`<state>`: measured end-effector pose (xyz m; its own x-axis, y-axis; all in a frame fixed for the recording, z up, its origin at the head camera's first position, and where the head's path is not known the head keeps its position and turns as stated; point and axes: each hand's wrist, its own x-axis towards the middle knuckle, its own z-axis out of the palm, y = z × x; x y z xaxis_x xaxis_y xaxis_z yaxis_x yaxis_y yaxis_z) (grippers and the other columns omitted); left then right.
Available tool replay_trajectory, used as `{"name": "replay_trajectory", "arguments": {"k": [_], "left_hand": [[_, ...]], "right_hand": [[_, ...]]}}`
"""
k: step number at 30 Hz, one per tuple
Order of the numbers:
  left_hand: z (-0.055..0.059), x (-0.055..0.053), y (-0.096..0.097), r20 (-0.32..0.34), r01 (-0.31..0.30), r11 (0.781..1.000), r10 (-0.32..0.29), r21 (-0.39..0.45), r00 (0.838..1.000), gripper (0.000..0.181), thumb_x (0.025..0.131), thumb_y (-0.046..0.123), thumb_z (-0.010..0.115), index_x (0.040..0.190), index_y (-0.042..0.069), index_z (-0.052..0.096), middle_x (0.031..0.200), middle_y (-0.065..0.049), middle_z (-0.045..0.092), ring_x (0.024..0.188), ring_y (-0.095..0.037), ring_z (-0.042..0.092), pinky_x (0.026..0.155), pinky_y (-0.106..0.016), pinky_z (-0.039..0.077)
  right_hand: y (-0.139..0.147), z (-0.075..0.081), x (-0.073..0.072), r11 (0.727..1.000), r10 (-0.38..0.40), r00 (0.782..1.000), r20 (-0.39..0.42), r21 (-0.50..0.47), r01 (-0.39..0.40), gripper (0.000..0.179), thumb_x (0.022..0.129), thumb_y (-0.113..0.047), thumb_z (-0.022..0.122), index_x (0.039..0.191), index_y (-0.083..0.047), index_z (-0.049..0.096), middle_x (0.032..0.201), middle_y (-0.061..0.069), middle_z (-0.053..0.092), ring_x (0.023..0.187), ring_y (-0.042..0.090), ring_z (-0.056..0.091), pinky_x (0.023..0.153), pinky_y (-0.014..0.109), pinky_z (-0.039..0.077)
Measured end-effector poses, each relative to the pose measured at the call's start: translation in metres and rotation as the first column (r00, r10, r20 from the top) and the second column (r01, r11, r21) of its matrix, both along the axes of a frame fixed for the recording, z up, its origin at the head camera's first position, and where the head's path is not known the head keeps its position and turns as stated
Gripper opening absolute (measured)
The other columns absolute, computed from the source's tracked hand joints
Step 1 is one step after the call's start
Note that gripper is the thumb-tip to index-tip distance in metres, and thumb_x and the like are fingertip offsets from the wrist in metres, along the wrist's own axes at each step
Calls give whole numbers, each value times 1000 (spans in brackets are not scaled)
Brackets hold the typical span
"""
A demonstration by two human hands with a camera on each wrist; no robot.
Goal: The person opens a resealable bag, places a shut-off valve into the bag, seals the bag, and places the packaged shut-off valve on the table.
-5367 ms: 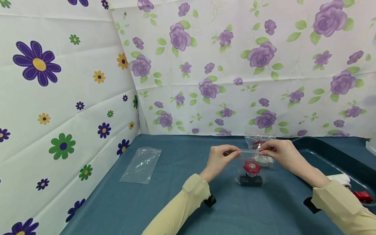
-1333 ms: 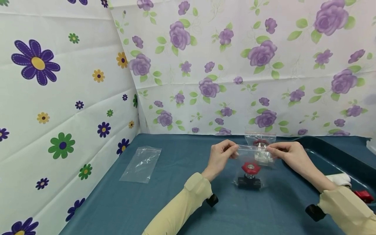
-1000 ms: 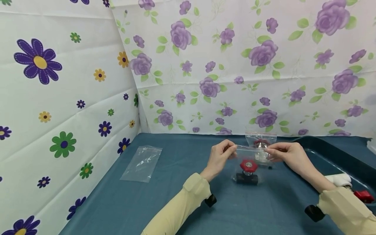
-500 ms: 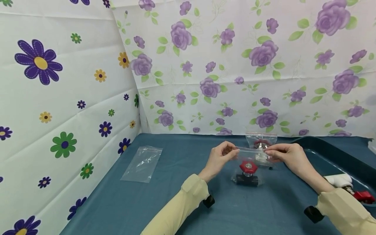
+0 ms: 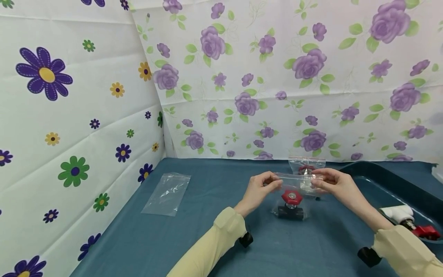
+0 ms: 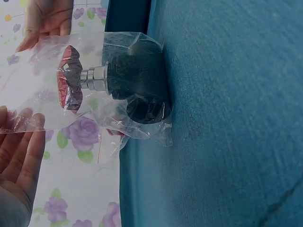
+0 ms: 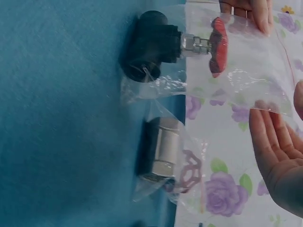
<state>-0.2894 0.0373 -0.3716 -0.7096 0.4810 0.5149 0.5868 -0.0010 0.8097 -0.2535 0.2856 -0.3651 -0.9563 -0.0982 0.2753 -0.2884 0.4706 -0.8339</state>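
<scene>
Three valves (image 5: pixel 290 212), three bags (image 5: pixel 166 195)

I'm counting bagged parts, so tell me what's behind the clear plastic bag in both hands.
A second clear plastic bag, holding a silver metal valve with a red spoked handwheel. In the head view, the right hand hides part of this bag's right side.

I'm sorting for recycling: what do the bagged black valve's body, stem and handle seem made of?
Body: probably plastic, dull black without metallic glint. Stem: metal, polished, from silvery reflections. Handle: plastic or painted metal, red with slight sheen; can't tell which.
</scene>
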Motion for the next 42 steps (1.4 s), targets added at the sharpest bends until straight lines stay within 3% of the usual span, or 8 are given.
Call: {"name": "replay_trajectory", "arguments": {"k": [5, 9, 14, 18, 23, 28, 35, 42], "left_hand": [[3, 2, 0, 3, 2, 1000, -1, -11, 1000, 11, 90, 5, 56, 91, -4, 62, 85, -19, 63, 69, -4, 59, 66, -35, 51], [4, 0, 0, -5, 2, 999, -2, -33, 1000, 12, 90, 6, 56, 93, -4, 63, 84, -17, 63, 68, -4, 58, 66, -36, 51], [-9, -15, 3, 6, -6, 999, 6, -46, 1000, 15, 90, 12, 57, 97, 1, 64, 85, -10, 65, 71, -18, 60, 64, -32, 51], [-18, -24, 0, 60, -6, 999, 9, -43, 998, 17, 90, 16, 57, 100, 4, 63, 89, -3, 65, 79, -18, 62, 67, -34, 52], [-20, -27, -9, 90, -5, 999, 10, -50, 996, 19, 91, 20, 56, 101, 5, 63, 91, -1, 64, 81, -13, 62, 70, -41, 51], [-16, -31, -30, 89, -55, 993, 64, -104, 994, 17, 92, 21, 55, 99, 8, 64, 90, -3, 64, 83, -17, 62, 68, -35, 51], [11, -23, -79, 79, -137, 973, 154, -185, 985, 15, 92, 8, 53, 99, -3, 61, 94, -21, 61, 87, -34, 59, 69, -42, 50], [-11, -54, -124, 36, -288, 926, 305, -246, 952, 14, 91, 15, 57, 95, 2, 63, 86, -8, 63, 78, -19, 60, 64, -35, 51]], "right_hand": [[2, -9, -2, 999, 37, 996, 77, -20, -36, 49, 90, -26, 59, 123, 8, 46, 99, 20, 60, 82, 19, 62, 66, 32, 52], [1, -17, -3, 995, 78, 984, 158, -75, -67, 48, 91, -28, 57, 123, 7, 48, 106, 23, 58, 90, 28, 60, 73, 37, 50], [0, -27, -6, 991, 108, 965, 238, -100, -86, 49, 89, -36, 58, 125, -3, 53, 115, 15, 56, 102, 30, 54, 83, 47, 44], [-3, -34, -10, 988, 117, 959, 257, -126, -87, 47, 87, -37, 60, 123, -8, 56, 114, 11, 57, 102, 29, 53, 84, 49, 42], [-6, -38, -12, 961, 172, 956, 239, -253, -110, 45, 88, -32, 60, 122, -3, 57, 118, 12, 56, 104, 20, 55, 85, 46, 42], [-6, -37, -11, 941, 196, 958, 210, -317, -123, 44, 89, -26, 59, 122, 3, 55, 116, 15, 57, 100, 17, 57, 83, 46, 42], [-11, -36, -11, 934, 188, 960, 206, -341, -110, 45, 90, -26, 58, 122, 4, 54, 115, 13, 58, 101, 16, 57, 80, 45, 45], [-17, -36, -10, 944, 124, 972, 202, -325, -53, 48, 90, -28, 58, 122, 7, 53, 111, 17, 59, 95, 17, 59, 72, 40, 50]]}}
